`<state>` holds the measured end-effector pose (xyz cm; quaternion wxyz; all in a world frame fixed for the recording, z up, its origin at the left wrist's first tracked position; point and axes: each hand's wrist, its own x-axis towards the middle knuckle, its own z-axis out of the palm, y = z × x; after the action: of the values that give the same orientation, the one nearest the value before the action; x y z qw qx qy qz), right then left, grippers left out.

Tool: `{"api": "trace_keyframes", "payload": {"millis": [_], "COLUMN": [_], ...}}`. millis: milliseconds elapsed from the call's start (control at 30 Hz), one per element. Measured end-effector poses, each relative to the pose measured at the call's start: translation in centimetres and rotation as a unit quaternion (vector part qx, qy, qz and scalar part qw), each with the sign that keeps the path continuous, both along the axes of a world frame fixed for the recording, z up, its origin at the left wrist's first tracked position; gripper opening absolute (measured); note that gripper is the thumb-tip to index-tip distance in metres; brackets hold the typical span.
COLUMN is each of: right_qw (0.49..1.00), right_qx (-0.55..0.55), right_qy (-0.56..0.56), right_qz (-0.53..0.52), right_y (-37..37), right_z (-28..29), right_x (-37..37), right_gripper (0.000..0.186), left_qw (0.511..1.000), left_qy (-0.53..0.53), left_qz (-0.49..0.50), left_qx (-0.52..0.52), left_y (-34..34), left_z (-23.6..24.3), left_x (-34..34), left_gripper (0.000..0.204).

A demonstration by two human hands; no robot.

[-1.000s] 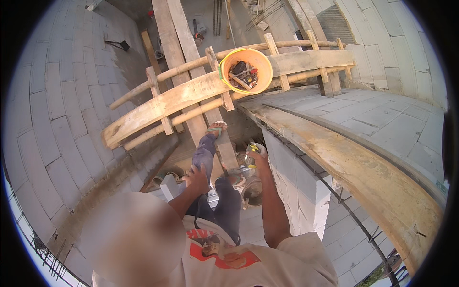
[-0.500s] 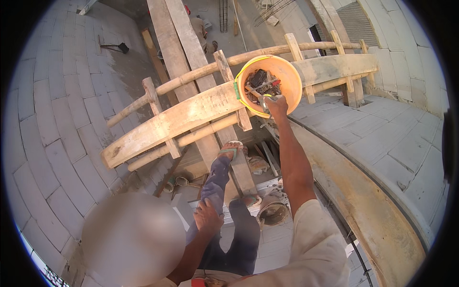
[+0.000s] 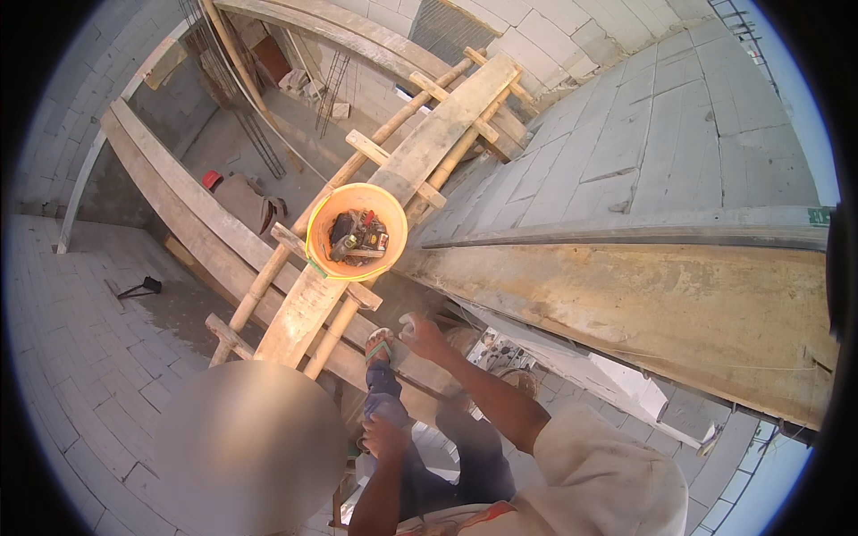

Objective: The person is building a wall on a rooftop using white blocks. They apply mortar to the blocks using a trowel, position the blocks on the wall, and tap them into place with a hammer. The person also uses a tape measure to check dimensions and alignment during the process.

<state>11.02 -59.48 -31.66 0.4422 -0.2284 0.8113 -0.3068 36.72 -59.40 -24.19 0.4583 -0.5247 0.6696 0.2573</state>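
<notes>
Fingers (image 3: pixel 407 324) on the right hand (image 3: pixel 424 337) curl; whether they hold anything, nobody can tell. The left hand's (image 3: pixel 384 438) fingers are unclear, by a blue trouser leg (image 3: pixel 384 382). Between the plank's (image 3: pixel 299 317) short ends stands a round orange bucket (image 3: pixel 389 214), yellow-rimmed, with dark and red bits (image 3: pixel 357 237) inside.

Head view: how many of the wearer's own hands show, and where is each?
2. The left hand is at the trouser leg; the right hand appears just right of the sandalled foot. Neither is fully hidden.
</notes>
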Motion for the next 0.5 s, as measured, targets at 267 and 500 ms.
{"api": "trace_keyframes", "payload": {"millis": [267,500], "right_qw": [0.975,0.795], "right_qx": [0.202,0.269], "right_qy": [-0.036,0.077], "right_qz": [-0.079,-0.538], "right_y": [36.3,57.1], "right_z": [15.2,16.3], "right_x": [13.4,25.3], "right_gripper": [0.053,0.044], "left_qw": [0.98,0.841], "left_qy": [0.134,0.175], "left_qz": [-0.135,-0.478], "left_qx": [0.057,0.181], "left_y": [0.1,2.7], "left_z": [-1.0,1.4], "left_x": [-4.1,-10.0], "left_gripper": [0.098,0.06]}}
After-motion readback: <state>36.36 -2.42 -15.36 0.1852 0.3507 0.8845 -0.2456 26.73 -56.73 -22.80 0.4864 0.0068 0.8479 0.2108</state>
